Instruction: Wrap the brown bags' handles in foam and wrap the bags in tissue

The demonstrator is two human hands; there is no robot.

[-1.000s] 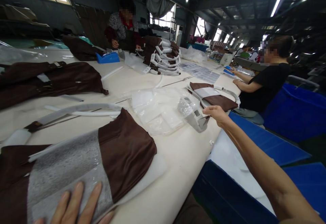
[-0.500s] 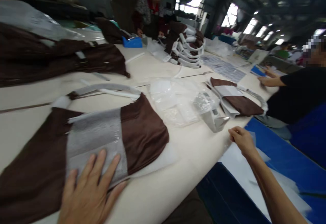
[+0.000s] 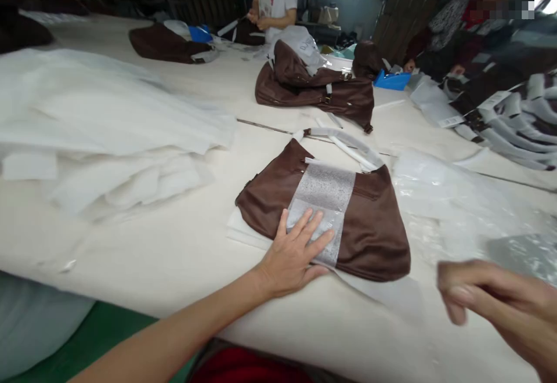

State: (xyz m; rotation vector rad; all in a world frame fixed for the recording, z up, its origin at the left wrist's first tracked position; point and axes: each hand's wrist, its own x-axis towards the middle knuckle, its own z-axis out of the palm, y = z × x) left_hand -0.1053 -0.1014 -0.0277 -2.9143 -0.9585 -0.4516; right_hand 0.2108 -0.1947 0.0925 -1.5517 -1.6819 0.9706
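Note:
A brown handbag (image 3: 376, 229) lies flat in front of me, its strap (image 3: 343, 137) wrapped in white padding and pointing away from me. Across its middle runs a grey-white wrapping sheet (image 3: 329, 187). My left hand (image 3: 296, 249) rests on the lower part of that sheet with its fingers spread, holding nothing. White sheet material (image 3: 248, 229) sticks out from under the bag. To the right of the bag, my right hand (image 3: 491, 299) is above the table, somewhat blurred, with thumb and fingers pressed together. Whether anything is in that pinch cannot be made out.
Thin white sheets (image 3: 113, 104) are heaped at the left. Clear plastic bags (image 3: 452, 197) lie right of the handbag. Beyond are more brown bags (image 3: 313, 90), a blue holder (image 3: 391, 80) and a stack of padded straps (image 3: 517, 119). People stand across the table (image 3: 174, 278).
My view has swung left, so the handbag now appears nearer the middle. My left hand stays flat on its sheet. My right hand has come from the table's right edge toward the bag.

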